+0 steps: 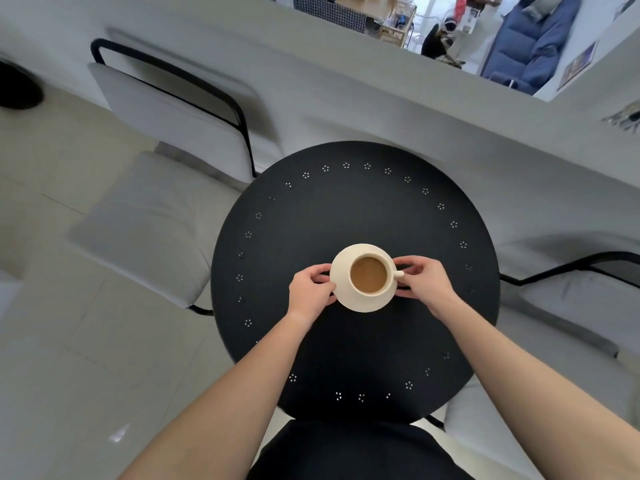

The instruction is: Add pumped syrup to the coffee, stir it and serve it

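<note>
A cream cup (pixel 390 268) full of light brown coffee (pixel 368 274) stands on a cream saucer (pixel 360 304) near the middle of a round black table (pixel 346 209). The cup's handle points right. My left hand (pixel 311 289) grips the saucer's left edge. My right hand (pixel 427 282) holds the saucer's right edge, its fingers just beside the handle. Whether the saucer rests on the table or hovers just above it is unclear. No syrup pump or spoon is in view.
A grey cushioned chair (pixel 152 216) with a black frame stands at the table's left, another (pixel 568 299) at its right. A white wall runs behind the table. Pale floor tiles (pixel 69 341) lie to the left.
</note>
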The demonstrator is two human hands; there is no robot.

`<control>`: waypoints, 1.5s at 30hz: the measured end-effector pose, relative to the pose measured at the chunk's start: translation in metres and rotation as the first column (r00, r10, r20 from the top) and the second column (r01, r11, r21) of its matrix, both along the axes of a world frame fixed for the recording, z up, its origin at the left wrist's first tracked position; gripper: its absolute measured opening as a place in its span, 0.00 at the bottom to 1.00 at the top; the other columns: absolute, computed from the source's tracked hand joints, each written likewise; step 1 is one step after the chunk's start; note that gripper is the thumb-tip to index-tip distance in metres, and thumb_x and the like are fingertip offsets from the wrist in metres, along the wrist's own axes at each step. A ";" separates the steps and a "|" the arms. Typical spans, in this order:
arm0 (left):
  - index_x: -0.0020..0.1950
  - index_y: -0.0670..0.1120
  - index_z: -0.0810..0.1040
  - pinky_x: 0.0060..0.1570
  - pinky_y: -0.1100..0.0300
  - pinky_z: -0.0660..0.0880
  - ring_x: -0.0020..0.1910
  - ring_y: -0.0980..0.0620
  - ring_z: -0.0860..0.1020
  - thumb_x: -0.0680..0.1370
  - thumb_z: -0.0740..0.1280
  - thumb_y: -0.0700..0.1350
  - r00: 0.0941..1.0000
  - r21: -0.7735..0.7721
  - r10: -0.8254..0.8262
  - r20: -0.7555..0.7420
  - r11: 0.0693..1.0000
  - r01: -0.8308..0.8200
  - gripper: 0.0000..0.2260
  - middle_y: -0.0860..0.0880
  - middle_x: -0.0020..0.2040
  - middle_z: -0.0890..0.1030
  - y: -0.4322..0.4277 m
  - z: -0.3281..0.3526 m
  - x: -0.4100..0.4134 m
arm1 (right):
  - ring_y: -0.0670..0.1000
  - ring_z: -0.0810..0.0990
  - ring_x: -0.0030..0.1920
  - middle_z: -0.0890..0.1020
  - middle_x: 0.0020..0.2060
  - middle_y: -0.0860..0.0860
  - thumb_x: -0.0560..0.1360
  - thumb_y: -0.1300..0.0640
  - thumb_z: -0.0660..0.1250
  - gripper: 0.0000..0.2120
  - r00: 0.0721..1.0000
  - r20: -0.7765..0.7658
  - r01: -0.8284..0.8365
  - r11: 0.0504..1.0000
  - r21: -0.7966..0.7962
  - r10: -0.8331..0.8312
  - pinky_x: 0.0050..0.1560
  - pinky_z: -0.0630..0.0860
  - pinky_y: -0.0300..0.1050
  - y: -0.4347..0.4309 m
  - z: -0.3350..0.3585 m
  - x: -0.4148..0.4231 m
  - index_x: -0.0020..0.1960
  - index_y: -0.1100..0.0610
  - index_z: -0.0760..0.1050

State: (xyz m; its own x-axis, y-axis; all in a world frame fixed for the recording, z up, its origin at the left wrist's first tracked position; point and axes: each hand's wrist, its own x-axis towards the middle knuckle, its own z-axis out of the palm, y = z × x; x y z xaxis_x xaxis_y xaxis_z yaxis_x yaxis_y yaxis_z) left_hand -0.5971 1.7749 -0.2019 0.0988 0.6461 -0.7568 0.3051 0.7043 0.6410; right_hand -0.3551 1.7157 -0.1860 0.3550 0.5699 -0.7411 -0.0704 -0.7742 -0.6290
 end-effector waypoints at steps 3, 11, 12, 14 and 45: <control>0.68 0.47 0.85 0.54 0.51 0.88 0.58 0.46 0.87 0.78 0.71 0.31 1.000 -0.016 -0.004 -0.012 1.000 0.003 0.21 0.42 0.55 0.88 0.001 -0.005 -0.001 | 0.59 0.90 0.51 0.86 0.51 0.66 0.78 0.67 0.76 0.11 1.000 -0.006 -0.008 1.000 -0.002 0.008 0.43 0.89 0.47 0.002 -0.005 -0.002 0.57 0.56 0.87; 0.69 0.47 0.84 0.56 0.51 0.88 0.57 0.47 0.88 0.77 0.70 0.29 0.999 -0.022 -0.023 -0.032 1.000 0.022 0.23 0.43 0.54 0.88 0.001 -0.012 -0.001 | 0.56 0.90 0.49 0.86 0.52 0.65 0.78 0.67 0.76 0.10 1.000 0.005 -0.001 1.000 -0.016 0.001 0.46 0.89 0.50 0.002 -0.014 -0.006 0.56 0.55 0.86; 0.69 0.47 0.84 0.57 0.49 0.87 0.55 0.47 0.88 0.77 0.70 0.29 0.999 -0.022 -0.029 -0.037 0.999 0.028 0.23 0.44 0.54 0.88 0.000 -0.012 -0.001 | 0.56 0.90 0.49 0.86 0.52 0.65 0.78 0.67 0.76 0.10 1.000 0.006 0.003 1.000 -0.019 -0.003 0.47 0.89 0.51 0.002 -0.016 -0.006 0.56 0.55 0.86; 0.68 0.48 0.85 0.60 0.46 0.87 0.54 0.47 0.88 0.76 0.71 0.30 0.997 -0.021 -0.044 -0.059 0.999 0.043 0.23 0.45 0.54 0.88 0.000 -0.016 -0.001 | 0.56 0.90 0.49 0.86 0.52 0.65 0.78 0.67 0.76 0.11 1.000 0.013 0.008 1.000 -0.027 -0.008 0.48 0.89 0.53 0.001 -0.018 -0.006 0.57 0.56 0.86; 0.65 0.45 0.86 0.49 0.52 0.87 0.50 0.46 0.85 0.82 0.71 0.37 0.979 0.001 0.054 -0.196 0.999 -0.055 0.13 0.46 0.50 0.85 -0.052 -0.009 -0.076 | 0.58 0.86 0.58 0.84 0.54 0.57 0.80 0.64 0.71 0.11 0.996 0.074 0.057 0.996 -0.068 -0.052 0.52 0.88 0.55 -0.023 -0.003 0.000 0.61 0.56 0.84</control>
